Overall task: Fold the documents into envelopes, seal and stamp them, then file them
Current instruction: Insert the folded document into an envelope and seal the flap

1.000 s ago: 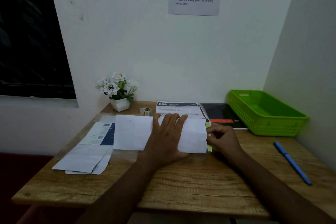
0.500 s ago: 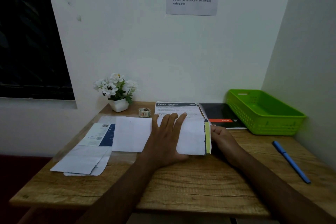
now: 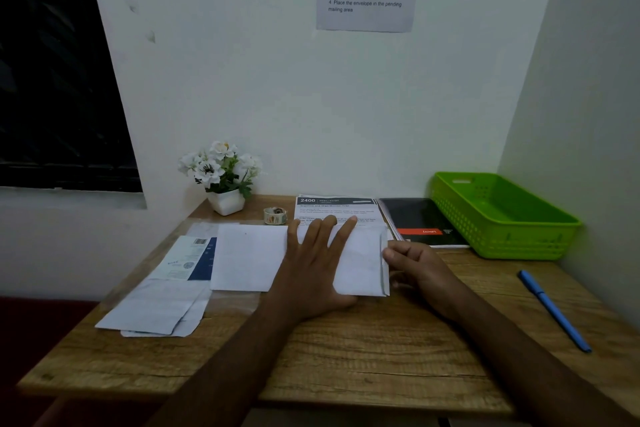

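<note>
A long white envelope [image 3: 249, 257] lies across the middle of the wooden desk [image 3: 363, 350]. My left hand [image 3: 318, 264] presses flat on it, fingers straight and pointing away from me. At the envelope's right end the flap [image 3: 383, 267] is turned up and over, and no yellow strip shows. My right hand [image 3: 415, 264] sits against that end with curled fingers, its thumb pinching the flap's edge. A small roll of stamps [image 3: 275, 215] stands behind the envelope. The green basket [image 3: 512, 239] sits at the back right.
More white envelopes and papers [image 3: 156, 309] lie at the left, one printed blue and white [image 3: 188, 258]. Printed sheets [image 3: 336, 206] and a black notebook [image 3: 415, 218] lie at the back. A flower pot [image 3: 225, 180] stands back left. A blue pen [image 3: 554, 310] lies at the right.
My right hand was at the yellow strip on the envelope's right end; the strip showed, and now the flap is folded over it. My left hand stayed flat on the envelope.
</note>
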`<state>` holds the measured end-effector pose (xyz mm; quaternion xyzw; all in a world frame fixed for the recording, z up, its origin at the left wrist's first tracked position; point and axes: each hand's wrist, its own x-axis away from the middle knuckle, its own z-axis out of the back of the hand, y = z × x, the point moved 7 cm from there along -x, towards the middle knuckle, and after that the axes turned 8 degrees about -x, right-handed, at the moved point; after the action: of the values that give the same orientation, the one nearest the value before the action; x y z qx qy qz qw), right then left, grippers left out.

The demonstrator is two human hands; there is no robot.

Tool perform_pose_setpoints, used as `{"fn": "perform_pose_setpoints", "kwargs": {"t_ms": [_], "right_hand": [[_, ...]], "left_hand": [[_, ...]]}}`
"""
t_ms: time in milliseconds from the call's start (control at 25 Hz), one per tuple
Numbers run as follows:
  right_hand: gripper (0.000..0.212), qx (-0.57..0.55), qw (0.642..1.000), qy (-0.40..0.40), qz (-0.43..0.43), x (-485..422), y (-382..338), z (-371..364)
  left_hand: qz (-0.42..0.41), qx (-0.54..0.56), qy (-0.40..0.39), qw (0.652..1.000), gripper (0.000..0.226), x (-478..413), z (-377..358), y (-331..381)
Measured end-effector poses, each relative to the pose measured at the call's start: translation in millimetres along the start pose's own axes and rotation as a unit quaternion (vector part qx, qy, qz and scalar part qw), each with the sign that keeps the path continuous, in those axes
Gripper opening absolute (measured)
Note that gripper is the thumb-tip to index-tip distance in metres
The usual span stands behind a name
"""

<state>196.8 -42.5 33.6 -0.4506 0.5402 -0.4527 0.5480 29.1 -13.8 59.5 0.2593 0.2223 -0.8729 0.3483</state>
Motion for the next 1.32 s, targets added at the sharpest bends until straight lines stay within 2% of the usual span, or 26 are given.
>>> {"fn": "perform_pose_setpoints", "kwargs": {"t_ms": [280,360,560,800,1000,1160,1320], "right_hand": [[0.021,0.029,0.999,0.024,0.010,0,-1,3],[0.012,0.037,0.998,0.038,0.016,0,-2,4],[0.005,0.047,0.995,0.052,0.071,1,-12,5],[0.015,0.041,0.993,0.053,0.094,0,-10,9],[0.022,0.002,0.987,0.081,0.137,3,-15,18],[0.020,-0.111,0.971,0.163,0.134,2,-17,32],[0.020,-0.201,0.959,0.154,0.127,2,-19,29]], "left_hand": [[-0.010,-0.010,0.037,0.999,0.105,-1,7,4],[-0.020,-0.027,0.064,0.997,0.103,-2,10,6],[-0.029,-0.053,0.093,0.994,0.096,-3,12,8],[-0.075,-0.096,0.094,0.988,0.081,-2,13,19],[-0.078,-0.123,0.152,0.978,0.067,1,22,25],[-0.089,-0.066,0.162,0.981,0.063,0,27,28],[-0.035,0.135,0.125,0.982,0.056,-3,29,21]]}}
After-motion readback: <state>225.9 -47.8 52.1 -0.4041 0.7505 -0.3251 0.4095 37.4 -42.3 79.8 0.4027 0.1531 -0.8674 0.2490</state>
